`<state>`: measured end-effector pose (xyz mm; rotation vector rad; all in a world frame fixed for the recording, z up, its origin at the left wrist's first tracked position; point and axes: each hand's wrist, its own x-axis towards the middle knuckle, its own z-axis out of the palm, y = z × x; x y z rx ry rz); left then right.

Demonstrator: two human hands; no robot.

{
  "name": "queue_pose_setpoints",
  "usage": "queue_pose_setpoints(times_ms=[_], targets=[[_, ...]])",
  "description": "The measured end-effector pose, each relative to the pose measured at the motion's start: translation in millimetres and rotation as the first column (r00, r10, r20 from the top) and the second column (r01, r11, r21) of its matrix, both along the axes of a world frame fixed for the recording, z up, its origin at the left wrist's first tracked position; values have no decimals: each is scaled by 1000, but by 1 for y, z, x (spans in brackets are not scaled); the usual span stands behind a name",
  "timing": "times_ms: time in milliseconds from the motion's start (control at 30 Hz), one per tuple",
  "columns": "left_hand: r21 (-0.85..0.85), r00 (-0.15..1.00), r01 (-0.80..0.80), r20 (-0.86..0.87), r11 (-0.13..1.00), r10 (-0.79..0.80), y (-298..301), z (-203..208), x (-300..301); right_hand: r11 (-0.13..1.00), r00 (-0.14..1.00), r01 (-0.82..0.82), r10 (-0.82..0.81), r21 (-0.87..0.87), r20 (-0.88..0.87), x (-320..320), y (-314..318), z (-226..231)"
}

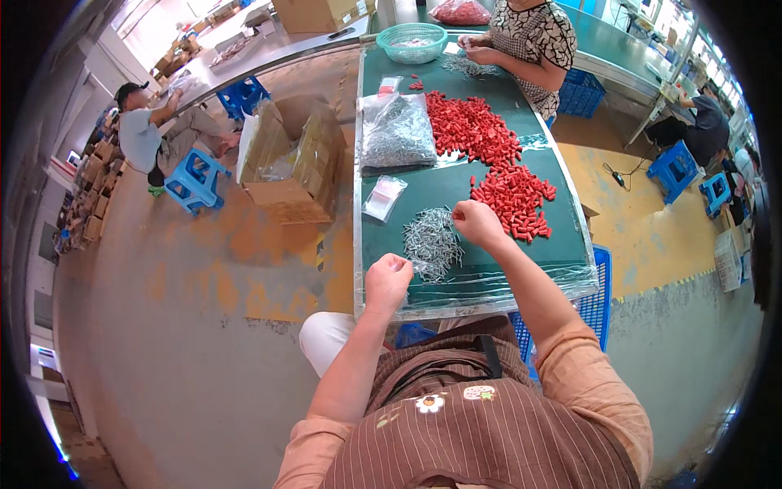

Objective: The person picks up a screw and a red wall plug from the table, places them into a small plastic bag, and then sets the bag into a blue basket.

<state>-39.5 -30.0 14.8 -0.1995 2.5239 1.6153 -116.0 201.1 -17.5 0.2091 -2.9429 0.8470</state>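
Note:
My left hand [388, 283] is closed at the near left edge of the green table, with what looks like a small clear plastic bag [417, 266] between its fingers. Beside it lies a loose pile of small silver screws [432, 243]. Over the right side of this pile my right hand [477, 222] is pinched closed; anything in its fingertips is too small to make out. A heap of red plastic wall plugs [515, 200] spreads just right of and beyond my right hand. Several flat clear bags [384, 198] lie stacked beyond the screws.
A large clear bag of screws [397, 134] sits farther up the table [505, 281]. A mint-green basket [411, 42] stands at the far end, near a co-worker's hands [479, 50]. A cardboard box [293, 175] is on the floor left; a blue crate [601, 297] is right.

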Motion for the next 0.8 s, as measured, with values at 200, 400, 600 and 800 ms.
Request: queue_pose_setpoints(times_ms=[200, 400, 600, 800], targets=[[-80, 999, 40, 16, 996, -39, 17, 1, -5, 648, 979, -129, 205, -751, 10, 70, -44, 52], [75, 993, 80, 78, 994, -86, 27, 9, -7, 881, 946, -321, 287, -346, -148, 84, -40, 68], [35, 994, 89, 60, 995, -91, 29, 10, -5, 947, 965, -255, 237, -196, -109, 91, -28, 90], [-5, 995, 92, 35, 996, -92, 30, 7, -4, 964, 981, -169, 185, -207, 61, 96, -31, 110]])
